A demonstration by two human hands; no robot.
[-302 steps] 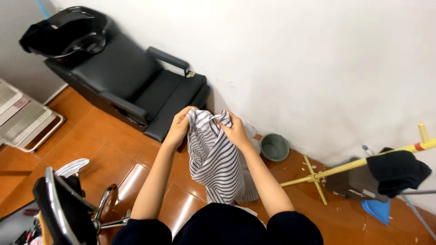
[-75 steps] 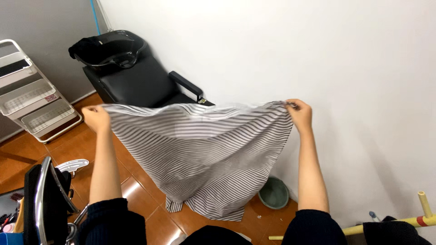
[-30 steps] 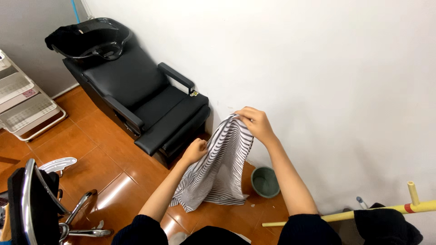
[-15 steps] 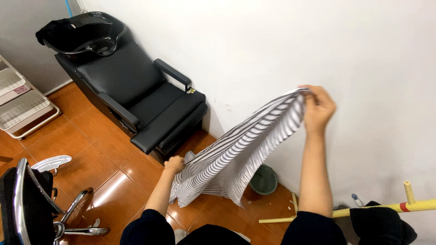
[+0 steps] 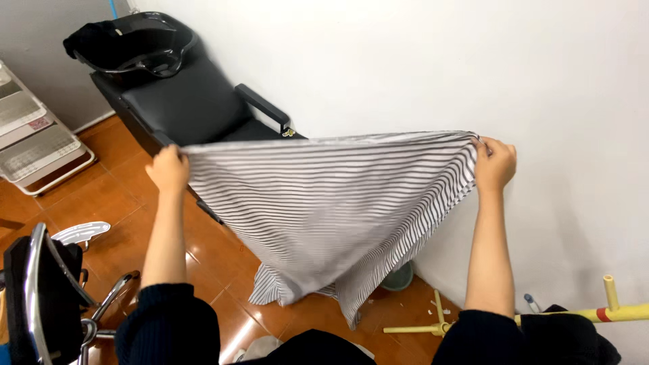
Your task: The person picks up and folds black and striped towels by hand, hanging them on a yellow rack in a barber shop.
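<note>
A striped cloth (image 5: 331,203) is held spread wide in the air, its top edge stretched taut between both hands; the left hand (image 5: 169,169) is closed on one upper corner, the right hand (image 5: 495,164) pinched shut on the other — the cloth hangs before a black chair (image 5: 182,101), above the tiled floor (image 5: 135,196).

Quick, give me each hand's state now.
Left hand: closed on the striped cloth, one top corner.
Right hand: closed on its other top corner.
</note>
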